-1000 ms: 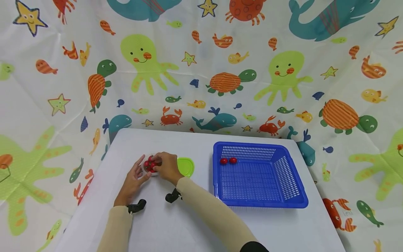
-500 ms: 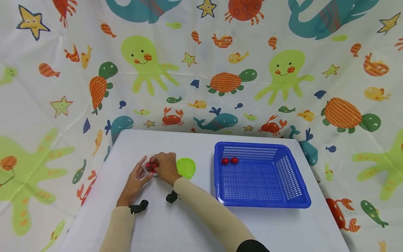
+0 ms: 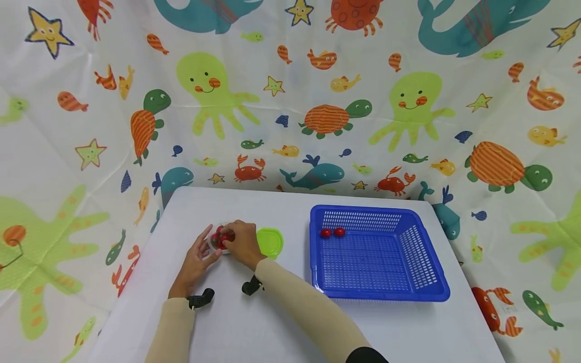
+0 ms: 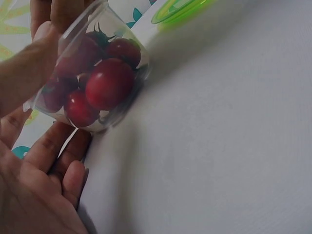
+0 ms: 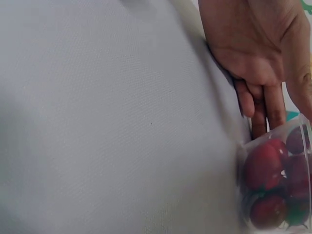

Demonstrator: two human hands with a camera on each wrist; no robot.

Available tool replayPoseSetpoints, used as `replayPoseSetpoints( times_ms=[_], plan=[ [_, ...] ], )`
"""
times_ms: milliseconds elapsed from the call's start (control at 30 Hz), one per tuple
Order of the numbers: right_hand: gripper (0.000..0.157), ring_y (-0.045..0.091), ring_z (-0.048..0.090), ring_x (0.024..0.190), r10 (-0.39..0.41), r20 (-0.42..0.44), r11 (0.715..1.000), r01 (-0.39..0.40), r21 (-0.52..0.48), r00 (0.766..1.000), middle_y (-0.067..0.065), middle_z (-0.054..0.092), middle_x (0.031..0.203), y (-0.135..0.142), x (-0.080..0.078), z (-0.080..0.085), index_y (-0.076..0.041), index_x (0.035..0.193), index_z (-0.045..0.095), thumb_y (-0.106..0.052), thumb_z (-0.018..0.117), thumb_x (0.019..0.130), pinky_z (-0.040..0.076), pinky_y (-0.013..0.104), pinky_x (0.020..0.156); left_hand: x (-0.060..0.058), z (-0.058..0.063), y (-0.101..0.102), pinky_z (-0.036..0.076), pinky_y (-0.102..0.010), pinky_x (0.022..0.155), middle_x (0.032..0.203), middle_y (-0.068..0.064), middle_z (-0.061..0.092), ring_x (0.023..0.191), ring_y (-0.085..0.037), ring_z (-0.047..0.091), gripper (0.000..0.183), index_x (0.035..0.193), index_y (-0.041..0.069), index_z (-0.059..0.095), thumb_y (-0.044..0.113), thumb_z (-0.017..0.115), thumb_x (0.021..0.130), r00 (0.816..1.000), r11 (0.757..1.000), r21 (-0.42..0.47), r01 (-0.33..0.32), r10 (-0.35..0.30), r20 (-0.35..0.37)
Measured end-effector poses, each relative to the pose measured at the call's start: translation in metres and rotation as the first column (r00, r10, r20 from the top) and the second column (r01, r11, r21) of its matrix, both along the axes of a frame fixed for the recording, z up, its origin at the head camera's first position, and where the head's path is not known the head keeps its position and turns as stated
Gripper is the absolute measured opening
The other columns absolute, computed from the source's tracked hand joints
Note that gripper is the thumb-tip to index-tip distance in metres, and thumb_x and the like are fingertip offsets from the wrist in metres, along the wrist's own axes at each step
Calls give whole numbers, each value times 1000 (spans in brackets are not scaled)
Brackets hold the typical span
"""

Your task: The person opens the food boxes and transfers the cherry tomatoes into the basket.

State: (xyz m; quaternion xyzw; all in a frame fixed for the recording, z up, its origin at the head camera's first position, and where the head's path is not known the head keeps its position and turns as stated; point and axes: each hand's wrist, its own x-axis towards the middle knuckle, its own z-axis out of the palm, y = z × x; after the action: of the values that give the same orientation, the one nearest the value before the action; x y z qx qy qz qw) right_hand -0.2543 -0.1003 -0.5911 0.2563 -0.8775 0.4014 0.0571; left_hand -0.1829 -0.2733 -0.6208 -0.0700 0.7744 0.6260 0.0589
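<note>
My left hand [image 3: 192,267] grips a small clear plastic tub [image 4: 119,30] at the table's left side, thumb in front and fingers along the far side. The tub is tilted in the left wrist view. Several red cherry tomatoes [image 4: 109,84], some with green stems, fill it. Over the tub's mouth, my right hand [image 3: 245,244] pinches a cherry tomato [image 3: 229,236] between thumb and fingers. In the right wrist view, the tub's wall [image 5: 251,146] shows at the lower right, with my left hand [image 5: 253,53] behind it.
A round green lid [image 3: 271,243] lies just right of the tub. Farther right, a blue plastic basket [image 3: 381,295] with slotted walls holds two cherry tomatoes [image 3: 326,233] in its back left corner. A printed sea-animal cloth [image 3: 290,116] hangs behind the white table [image 3: 254,322].
My right fingers have shifted slightly over the tub, and a tomato shows more plainly between them. My left hand stays around the tub. The basket and lid have not moved.
</note>
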Motion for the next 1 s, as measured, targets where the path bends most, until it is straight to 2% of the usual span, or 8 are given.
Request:
replayPoseSetpoints(
  times_ms=[100,200,333,467,567,700,867,1000],
  plan=[
    [23,2,71,101,-5,37,998,7,-60,999,-4,78,113,3,0,0,-17,115,81,-13,84,93,56,9,91,0,0,0,21,-75,127,179,-15,18,161,-49,26,89,171,42,13,29,71,104,1000,1000,-7,1,-1,-9],
    [22,1,70,100,-23,88,991,34,-128,996,-4,77,112,5,1,2,-17,115,81,-14,84,93,56,9,90,-1,0,-1,21,-73,128,179,-14,18,162,-48,24,89,170,44,14,30,71,104,1000,1000,-11,-1,1,-6],
    [22,3,70,103,-44,174,962,89,-260,984,-4,77,112,9,2,7,-15,113,80,-13,84,92,63,28,96,-3,-1,0,20,-72,129,179,-13,17,162,-47,22,89,171,43,12,28,70,105,1000,1000,-18,-2,2,1],
    [21,3,70,104,-50,274,918,153,-366,960,-6,79,109,12,1,10,-14,113,80,-15,84,93,63,44,100,-3,0,1,20,-72,129,179,-12,18,163,-47,21,89,171,41,12,28,70,105,1000,999,-33,-3,3,-1],
    [21,2,71,105,-58,318,902,186,-389,946,-9,79,108,14,0,12,-15,115,81,-18,83,94,63,44,101,-3,-1,1,20,-70,130,179,-12,18,163,-46,21,89,171,42,12,29,70,105,1000,999,-37,-3,3,2],
    [20,2,71,107,-75,329,894,209,-396,941,-11,79,109,18,2,14,-20,114,81,-19,83,94,63,44,101,-4,-4,1,19,-70,130,179,-11,17,163,-47,20,89,171,42,12,29,70,105,1000,1000,-31,-5,6,7],
    [21,4,70,111,-67,323,888,205,-412,944,-11,80,111,28,4,20,-19,114,81,-19,84,94,60,49,104,-3,-3,1,20,-72,129,179,-14,17,162,-48,21,89,172,39,11,28,69,105,1000,999,-41,7,-8,-7],
    [20,3,69,111,-76,308,886,206,-415,948,-13,80,110,38,4,26,-20,113,82,-19,84,93,56,47,108,-2,-1,1,23,-71,128,179,-14,19,162,-47,23,88,171,40,12,30,69,105,1000,998,-69,13,-15,-24]
  ],
)
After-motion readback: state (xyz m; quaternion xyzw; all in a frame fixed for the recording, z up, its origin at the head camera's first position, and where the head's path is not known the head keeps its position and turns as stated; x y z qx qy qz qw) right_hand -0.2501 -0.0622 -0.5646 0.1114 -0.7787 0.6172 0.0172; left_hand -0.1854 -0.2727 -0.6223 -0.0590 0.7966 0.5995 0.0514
